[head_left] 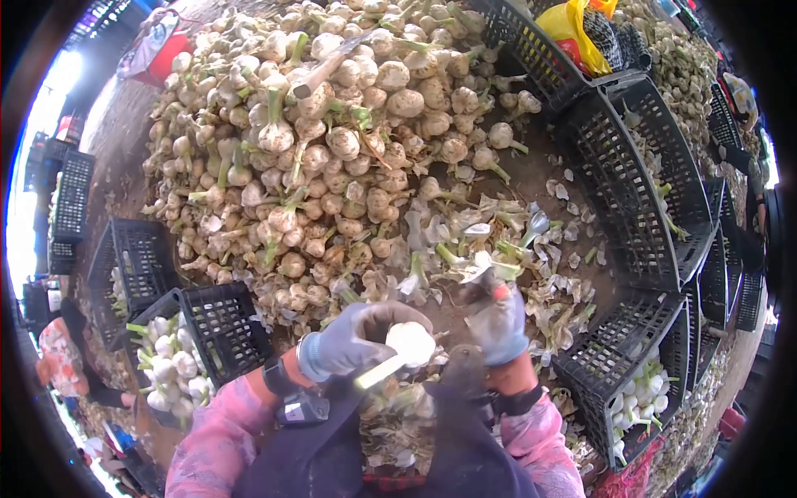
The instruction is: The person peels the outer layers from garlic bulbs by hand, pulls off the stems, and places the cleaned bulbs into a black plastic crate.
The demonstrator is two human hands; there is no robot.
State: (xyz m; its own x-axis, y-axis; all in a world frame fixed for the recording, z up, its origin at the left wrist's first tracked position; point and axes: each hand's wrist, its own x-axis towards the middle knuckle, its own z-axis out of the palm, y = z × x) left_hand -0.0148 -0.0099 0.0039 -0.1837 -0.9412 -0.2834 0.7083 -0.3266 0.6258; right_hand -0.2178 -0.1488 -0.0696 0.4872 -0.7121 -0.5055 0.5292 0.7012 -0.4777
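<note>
My left hand (357,340), in a grey-blue glove, is closed around a clean white garlic bulb (411,344). The bulb's pale cut stem points down and to the left. To the right of it, my gloved right hand (498,325) is blurred by motion. Its fingers look curled around something dark with a red spot, too smeared to name. Beyond both hands rises a big heap of unpeeled garlic (332,166) with dirty skins and stem stubs. Loose peeled skins (548,282) and stem pieces cover the ground close to my right hand.
Black crates with white garlic stand at left (220,328) and right (618,332). Larger black crates (618,174) line the right side. A wooden-handled tool (320,76) lies on the heap. A yellow-and-red bag (573,37) sits in a crate behind. Another person (65,357) is at far left.
</note>
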